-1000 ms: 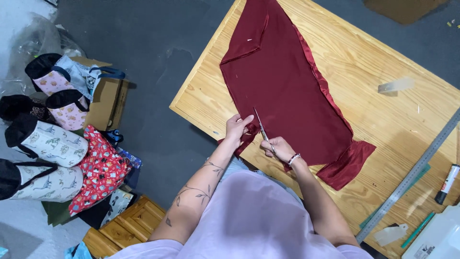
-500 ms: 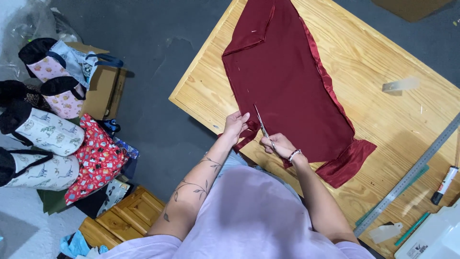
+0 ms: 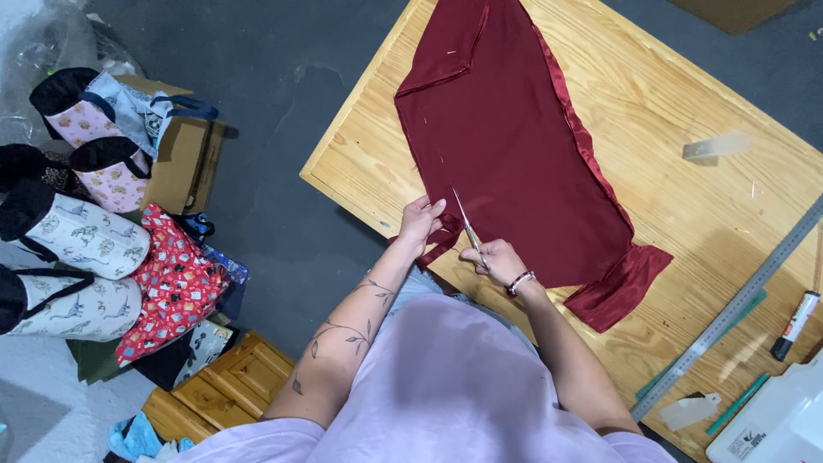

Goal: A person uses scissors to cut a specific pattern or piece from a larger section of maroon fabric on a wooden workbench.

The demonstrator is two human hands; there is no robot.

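A dark red fabric piece (image 3: 514, 146) lies spread on a light wooden table (image 3: 669, 120). My right hand (image 3: 499, 261) grips scissors (image 3: 467, 225) whose blades point up into the fabric's near edge. My left hand (image 3: 420, 225) rests on the cloth's near corner, pinching a narrow strip of it beside the blades. A bracelet sits on my right wrist.
A long metal ruler (image 3: 737, 304), a marker (image 3: 795, 324), a green pencil (image 3: 737, 403) and a white container (image 3: 776, 424) lie at the table's right. A small clear block (image 3: 716, 147) sits farther back. Patterned bags (image 3: 94, 231) and a cardboard box (image 3: 184, 167) stand on the floor at left.
The view has shifted slightly. My hands stay at the fabric's near edge and the scissors have edged a little into the cloth.
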